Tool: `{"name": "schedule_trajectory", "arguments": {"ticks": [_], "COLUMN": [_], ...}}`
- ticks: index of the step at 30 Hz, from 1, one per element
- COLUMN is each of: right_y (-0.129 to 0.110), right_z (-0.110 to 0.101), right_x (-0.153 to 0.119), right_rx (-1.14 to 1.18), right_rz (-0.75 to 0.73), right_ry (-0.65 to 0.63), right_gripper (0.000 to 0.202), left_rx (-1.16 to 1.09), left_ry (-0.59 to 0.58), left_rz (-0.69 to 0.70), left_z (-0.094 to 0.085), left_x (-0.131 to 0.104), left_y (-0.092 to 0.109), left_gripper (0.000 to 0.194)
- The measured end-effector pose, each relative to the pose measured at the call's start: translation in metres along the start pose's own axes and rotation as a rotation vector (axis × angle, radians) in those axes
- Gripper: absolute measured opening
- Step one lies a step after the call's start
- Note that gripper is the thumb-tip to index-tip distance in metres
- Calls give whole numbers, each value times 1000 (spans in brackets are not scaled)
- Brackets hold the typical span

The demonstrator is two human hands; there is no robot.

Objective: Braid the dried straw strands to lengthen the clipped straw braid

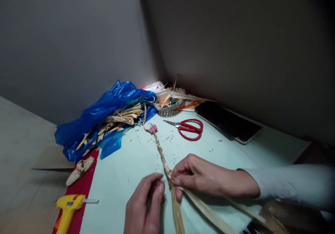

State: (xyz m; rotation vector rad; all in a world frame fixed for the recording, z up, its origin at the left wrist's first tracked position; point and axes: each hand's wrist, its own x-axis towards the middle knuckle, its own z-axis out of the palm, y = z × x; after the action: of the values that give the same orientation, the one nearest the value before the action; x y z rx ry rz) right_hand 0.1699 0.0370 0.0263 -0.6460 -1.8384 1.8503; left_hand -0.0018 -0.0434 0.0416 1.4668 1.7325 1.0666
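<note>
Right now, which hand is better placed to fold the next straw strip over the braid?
Probably the right hand: its fingertips pinch the braid right where the loose strips begin. The left hand sits beside it, apparently touching no strip.

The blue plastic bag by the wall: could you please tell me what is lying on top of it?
Pale dried leaf strips lie heaped on the blue plastic bag, spilling toward the table. What is inside the bag or beneath the heap cannot be seen; the strips and crumpled plastic cover it.
</note>
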Motion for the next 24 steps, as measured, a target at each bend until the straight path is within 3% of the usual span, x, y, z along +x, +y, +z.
{"name": "schedule_trajectory", "arguments": {"ticks": [2, 5, 7, 10, 17, 21, 24], "right_y": [-1, -3, -7, -17, -31, -22, -11], "right_z": [1, 0, -1, -1, 0, 4, 10], "right_x": [0, 0, -2, -8, -17, -17, -18], "right_rx": [26, -71, -197, -397, -844, -998, -1091], "right_rz": [-24, -34, -53, -91, -51, -180, -324], "right_ry": [-22, -25, -31, -42, 67, 61, 25], "right_gripper": [33, 32, 28, 27, 22, 19, 12], "left_rx": [-380, -627, -620, -501, -322, -308, -291], "left_ry": [-234, -447, -439, -371, -230, -157, -170], "left_rz": [-217, -418, -448, -382, -322, -277, -300], "left_z": [0, 11, 17, 19, 16, 21, 23], "left_x": [12, 21, 20, 15, 8, 8, 8], "left_y": [2, -4, -9, -14, -10, -6, -7], "left_gripper": [27, 36, 37, 34, 39, 33, 26]}}
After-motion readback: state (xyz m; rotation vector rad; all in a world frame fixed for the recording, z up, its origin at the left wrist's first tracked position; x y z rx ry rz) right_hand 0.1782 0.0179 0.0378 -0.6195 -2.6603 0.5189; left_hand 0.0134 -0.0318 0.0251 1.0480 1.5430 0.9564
